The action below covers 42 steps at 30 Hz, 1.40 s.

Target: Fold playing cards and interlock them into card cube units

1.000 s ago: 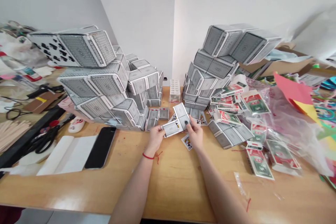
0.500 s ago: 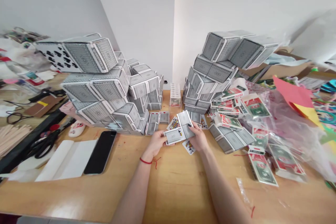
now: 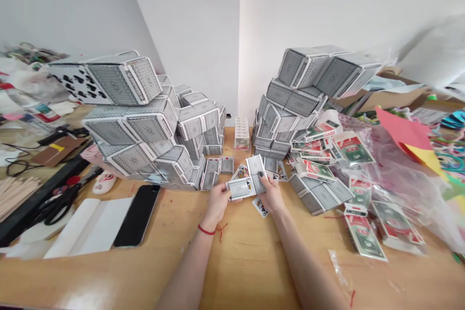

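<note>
Over the middle of the wooden table point(image 3: 247, 261), both my hands grip a small piece made of folded grey-backed playing cards point(image 3: 248, 181). My left hand point(image 3: 217, 202), a red string round its wrist, pinches the piece's left card. My right hand point(image 3: 271, 193) holds the upright right card with thumb and fingers closed on it. A face-up court card point(image 3: 260, 207) lies on the table just under my right hand. More loose cards point(image 3: 218, 167) lie right behind the piece.
Tall stacks of card-built blocks rise at the left point(image 3: 141, 126) and at the right point(image 3: 301, 92). Red and green card packs point(image 3: 363, 232) and clear plastic litter the right side. A black phone point(image 3: 137, 214), white paper point(image 3: 87, 225) and scissors point(image 3: 54, 203) lie at the left.
My hands and the card piece have stayed nearly in place, with small shifts of the fingers. The view has tilted slightly, so everything sits a little lower in frame.
</note>
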Tool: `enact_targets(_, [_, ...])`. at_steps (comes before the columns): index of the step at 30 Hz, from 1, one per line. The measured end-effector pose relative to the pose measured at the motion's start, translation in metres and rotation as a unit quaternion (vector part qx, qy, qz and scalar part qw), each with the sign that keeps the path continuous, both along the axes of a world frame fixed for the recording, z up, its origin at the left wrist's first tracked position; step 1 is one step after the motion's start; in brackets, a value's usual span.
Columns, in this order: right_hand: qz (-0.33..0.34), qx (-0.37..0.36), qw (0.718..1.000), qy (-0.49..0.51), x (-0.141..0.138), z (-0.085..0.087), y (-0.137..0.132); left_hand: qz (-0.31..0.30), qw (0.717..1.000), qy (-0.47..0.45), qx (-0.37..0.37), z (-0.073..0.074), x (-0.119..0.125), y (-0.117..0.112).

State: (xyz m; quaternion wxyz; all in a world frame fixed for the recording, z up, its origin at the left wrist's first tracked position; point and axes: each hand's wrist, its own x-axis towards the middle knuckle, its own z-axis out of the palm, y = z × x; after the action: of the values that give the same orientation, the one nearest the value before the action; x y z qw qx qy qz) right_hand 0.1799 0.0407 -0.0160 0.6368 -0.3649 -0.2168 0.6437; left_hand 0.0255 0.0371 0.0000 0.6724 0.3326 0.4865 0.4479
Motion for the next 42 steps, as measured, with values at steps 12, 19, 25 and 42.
enact_targets(12, [-0.046,0.01,0.999,-0.018,0.004,0.007,0.001,0.035,0.999,0.006,-0.005,0.008,-0.009,0.005])
enact_targets(19, [-0.04,0.013,0.999,-0.001,0.002,0.006,0.0,0.01,1.0,0.023,-0.005,0.01,-0.009,0.004])
enact_targets(25, [-0.067,-0.002,0.997,-0.03,0.003,0.004,0.002,-0.042,0.998,-0.038,-0.009,0.017,-0.016,0.003])
enact_targets(42, [-0.024,0.002,0.999,-0.041,-0.007,0.006,-0.004,0.01,1.0,0.001,0.0,0.006,-0.005,0.0])
